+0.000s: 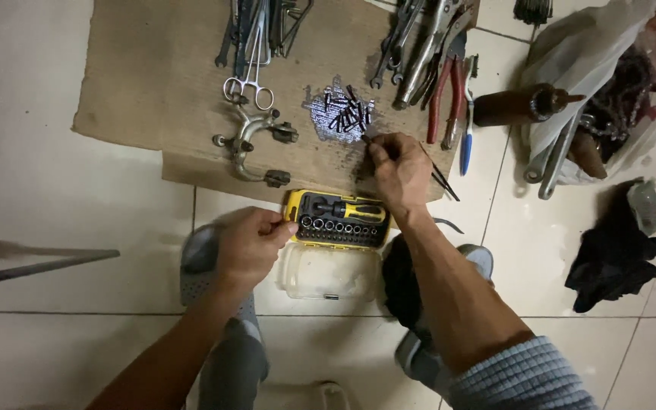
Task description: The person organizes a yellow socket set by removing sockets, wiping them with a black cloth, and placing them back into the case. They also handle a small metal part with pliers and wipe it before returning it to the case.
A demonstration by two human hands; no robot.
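The right hand (400, 168) sits just above the middle of the frame, its grip pinched on a small dark bit (368, 137) at the lower edge of a pile of dark bits (345, 112) lying on a shiny patch of the cardboard sheet (153, 91). The same hand also carries thin dark tweezers (443, 182), whose tips jut out to the lower right. The left hand (248, 244), left of centre, has thumb and fingers pressed together at the left end of the yellow bit case (337, 219); whether anything small sits between them cannot be told. The case lies open on the tiled floor (55, 197) just below the cardboard, holding a yellow-handled driver (354, 210) and a row of sockets, with its clear lid (329, 273) folded toward the bottom of the frame.

Crowding the cardboard: a pipe cutter (246, 144) and forceps (248, 85) to the upper left of the pile, red-handled pliers (443, 95) and locking pliers to its upper right, and a blue toothbrush (467, 137) beside them. At the right of the frame lie a white bag of tools (594, 61) and a black rag (620, 250). A metal file (36, 267) lies at the left edge.
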